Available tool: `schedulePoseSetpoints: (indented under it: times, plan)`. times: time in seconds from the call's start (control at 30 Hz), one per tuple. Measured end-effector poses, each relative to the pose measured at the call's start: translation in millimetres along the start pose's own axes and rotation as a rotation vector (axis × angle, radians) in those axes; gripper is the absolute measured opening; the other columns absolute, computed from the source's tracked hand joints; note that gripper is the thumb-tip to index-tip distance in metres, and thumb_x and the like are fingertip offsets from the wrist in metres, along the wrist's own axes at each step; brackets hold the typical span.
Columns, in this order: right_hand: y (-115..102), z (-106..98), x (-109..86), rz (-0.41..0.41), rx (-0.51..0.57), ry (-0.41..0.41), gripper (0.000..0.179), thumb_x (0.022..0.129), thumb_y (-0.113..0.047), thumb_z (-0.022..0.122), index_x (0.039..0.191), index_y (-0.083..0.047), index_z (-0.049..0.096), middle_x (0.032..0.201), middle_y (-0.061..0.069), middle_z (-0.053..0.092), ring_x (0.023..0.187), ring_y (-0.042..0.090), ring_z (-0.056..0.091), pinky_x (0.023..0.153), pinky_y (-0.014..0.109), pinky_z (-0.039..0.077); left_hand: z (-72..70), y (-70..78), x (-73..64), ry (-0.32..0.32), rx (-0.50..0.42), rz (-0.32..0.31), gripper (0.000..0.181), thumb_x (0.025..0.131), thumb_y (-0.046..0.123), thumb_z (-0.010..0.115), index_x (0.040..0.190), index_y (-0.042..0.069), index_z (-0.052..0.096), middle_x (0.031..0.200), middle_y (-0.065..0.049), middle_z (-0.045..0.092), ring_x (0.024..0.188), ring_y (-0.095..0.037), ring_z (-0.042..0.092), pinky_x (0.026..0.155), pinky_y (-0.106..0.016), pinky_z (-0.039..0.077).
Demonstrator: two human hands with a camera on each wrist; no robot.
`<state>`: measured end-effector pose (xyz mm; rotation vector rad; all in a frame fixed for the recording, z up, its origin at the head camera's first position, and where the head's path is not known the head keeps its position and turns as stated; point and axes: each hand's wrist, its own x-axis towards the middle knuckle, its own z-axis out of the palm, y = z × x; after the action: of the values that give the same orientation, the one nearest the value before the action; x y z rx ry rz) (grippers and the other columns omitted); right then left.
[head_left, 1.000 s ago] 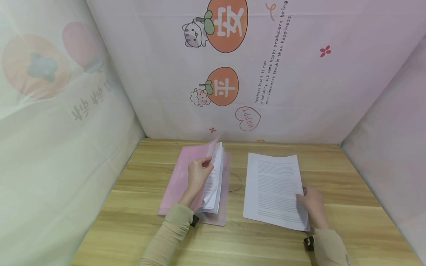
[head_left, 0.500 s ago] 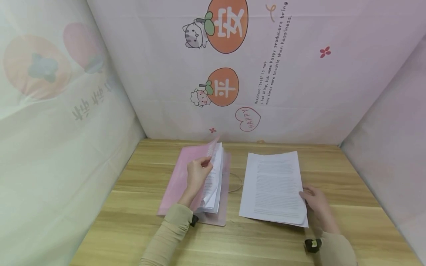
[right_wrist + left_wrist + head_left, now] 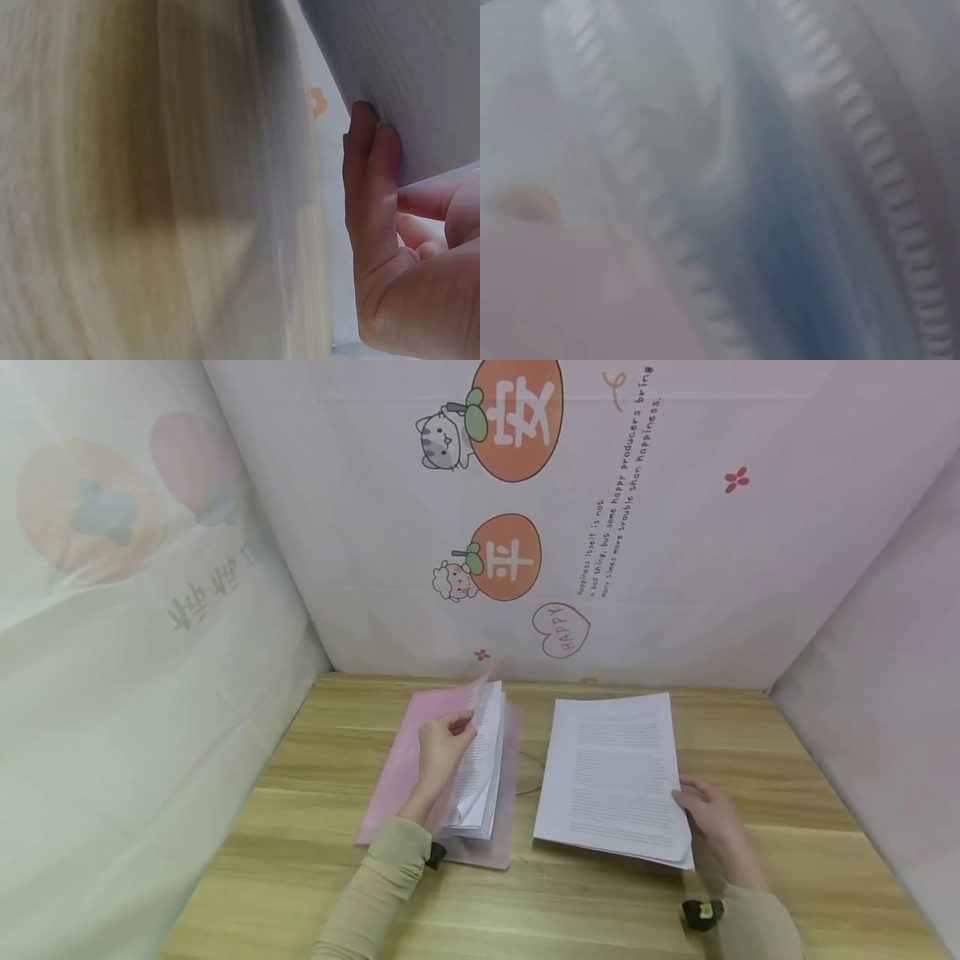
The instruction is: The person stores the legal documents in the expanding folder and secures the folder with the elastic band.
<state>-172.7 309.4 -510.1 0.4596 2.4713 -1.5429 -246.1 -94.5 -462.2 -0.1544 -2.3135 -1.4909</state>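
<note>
Left hand [image 3: 444, 745] pinches the raised cover of the pink folder [image 3: 408, 735] lying on the bench [image 3: 600, 910]; right hand [image 3: 711, 817] grips the printed sheets [image 3: 618, 768] at their right edge, near the folder: best held level, pinched lightly against creasing.

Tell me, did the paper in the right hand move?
Yes. Measured against the table, the paper moved left, closer to the pink folder, and slightly toward the back wall.

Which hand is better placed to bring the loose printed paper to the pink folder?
Probably the right hand: it pinches the loose paper by its edge, while the left hand holds the pink folder's cover raised.
</note>
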Motion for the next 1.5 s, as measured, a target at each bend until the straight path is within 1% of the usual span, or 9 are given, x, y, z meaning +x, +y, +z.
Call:
schedulePoseSetpoints:
  times: [0.2,0.3,0.5,0.67,0.8,0.93,1.1,1.27,1.5]
  plan:
    - [-7.0,7.9,1.6,0.006,0.021,0.000,0.059,0.103,-0.025,0.045,0.150,0.006,0.030,0.149,0.035,0.039,0.081,-0.002,0.060,0.069,0.023,0.055,-2.2,-1.2,1.2,0.003,0.002,-0.013,0.026,0.080,0.002,0.065,0.104,-0.001,0.076,0.099,-0.017,0.077,0.086,-0.028,0.076,0.076,-0.032,0.063]
    - [-8.8,13.8,3.3,-0.015,0.042,-0.006,0.056,0.102,-0.021,0.046,0.149,0.008,0.032,0.143,0.034,0.046,0.079,0.000,0.062,0.068,0.024,0.056,-3.1,-1.9,2.8,0.013,-0.002,-0.018,0.026,0.080,0.002,0.066,0.104,-0.001,0.076,0.098,-0.017,0.077,0.086,-0.028,0.076,0.077,-0.034,0.063]
    - [-13.5,26.0,5.9,-0.046,0.079,-0.009,0.053,0.101,-0.017,0.049,0.146,0.009,0.037,0.120,0.020,0.067,0.077,0.000,0.063,0.067,0.023,0.056,-4.7,-4.4,4.8,0.026,0.001,-0.035,0.026,0.081,0.002,0.066,0.104,0.002,0.077,0.098,-0.017,0.077,0.087,-0.028,0.076,0.079,-0.036,0.063]
    - [-17.7,34.4,8.5,-0.042,0.097,-0.018,0.053,0.100,-0.015,0.050,0.146,0.008,0.037,0.105,0.008,0.070,0.076,0.002,0.063,0.066,0.024,0.056,-5.5,-4.6,5.5,0.028,-0.006,-0.039,0.026,0.081,0.003,0.065,0.105,0.001,0.077,0.100,-0.016,0.077,0.088,-0.027,0.076,0.079,-0.034,0.063]
    - [-20.1,40.6,9.8,-0.052,0.113,-0.034,0.052,0.100,-0.013,0.049,0.146,0.008,0.037,0.100,0.003,0.070,0.076,0.003,0.064,0.066,0.023,0.056,-5.9,-3.8,5.5,0.026,-0.020,-0.044,0.027,0.081,0.002,0.065,0.105,0.001,0.076,0.101,-0.017,0.077,0.089,-0.028,0.076,0.080,-0.034,0.063]
    - [-23.8,46.3,9.7,-0.055,0.118,-0.032,0.052,0.100,-0.012,0.049,0.146,0.009,0.037,0.102,0.005,0.071,0.075,0.003,0.063,0.065,0.023,0.055,-6.9,-2.3,4.9,0.020,-0.029,-0.048,0.027,0.081,0.001,0.065,0.106,0.000,0.076,0.101,-0.018,0.077,0.090,-0.029,0.076,0.081,-0.035,0.063]
    - [-26.5,53.1,10.2,-0.052,0.113,-0.020,0.051,0.100,-0.013,0.050,0.145,0.009,0.038,0.112,0.018,0.069,0.075,0.004,0.063,0.065,0.023,0.055,-7.4,-1.2,4.9,0.017,-0.035,-0.052,0.027,0.081,0.001,0.065,0.106,-0.001,0.076,0.102,-0.018,0.076,0.090,-0.030,0.076,0.081,-0.034,0.063]
    - [-26.5,57.6,11.7,-0.037,0.118,-0.017,0.050,0.100,-0.013,0.051,0.145,0.007,0.039,0.117,0.022,0.068,0.075,0.004,0.063,0.067,0.023,0.054,-7.5,-1.3,5.4,0.015,-0.017,-0.055,0.028,0.081,0.003,0.064,0.106,0.001,0.076,0.102,-0.017,0.077,0.089,-0.028,0.076,0.081,-0.034,0.063]
    - [-29.0,56.8,11.9,-0.021,0.033,-0.028,0.051,0.102,-0.020,0.046,0.148,0.001,0.039,0.136,0.031,0.054,0.086,0.009,0.063,0.070,0.024,0.052,-7.9,-1.0,5.0,0.004,-0.027,-0.060,0.027,0.082,0.003,0.065,0.107,-0.002,0.075,0.102,-0.019,0.076,0.092,-0.030,0.076,0.082,-0.036,0.063]
